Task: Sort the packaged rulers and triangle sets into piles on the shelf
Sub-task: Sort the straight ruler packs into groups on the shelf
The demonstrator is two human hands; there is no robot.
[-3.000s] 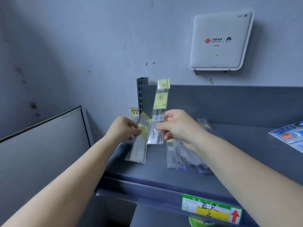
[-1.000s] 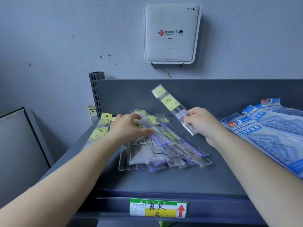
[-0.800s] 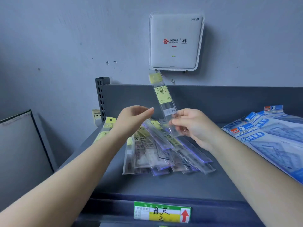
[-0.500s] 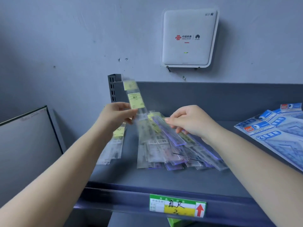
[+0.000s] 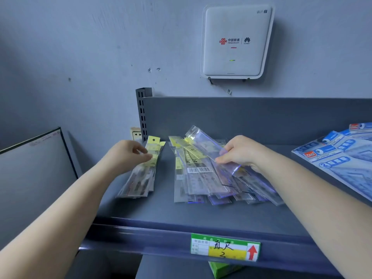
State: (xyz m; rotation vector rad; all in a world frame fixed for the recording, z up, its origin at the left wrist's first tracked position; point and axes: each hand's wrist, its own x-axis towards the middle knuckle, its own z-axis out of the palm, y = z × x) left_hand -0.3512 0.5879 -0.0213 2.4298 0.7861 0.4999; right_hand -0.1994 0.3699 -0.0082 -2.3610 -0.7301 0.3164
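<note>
White router on wall above shelf; triangle sets at right.

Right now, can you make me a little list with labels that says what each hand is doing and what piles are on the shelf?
left hand: fingertips rest on the neat pile of yellow-tagged clear ruler packs
right hand: grip pinches one clear plastic ruler pack, lifted at an angle
middle pile: loose heap of clear ruler packs, fanned out
right side: blue-and-white triangle set packs, overlapping
surface: dark grey metal shelf
front edge: green, yellow and white price label
</note>
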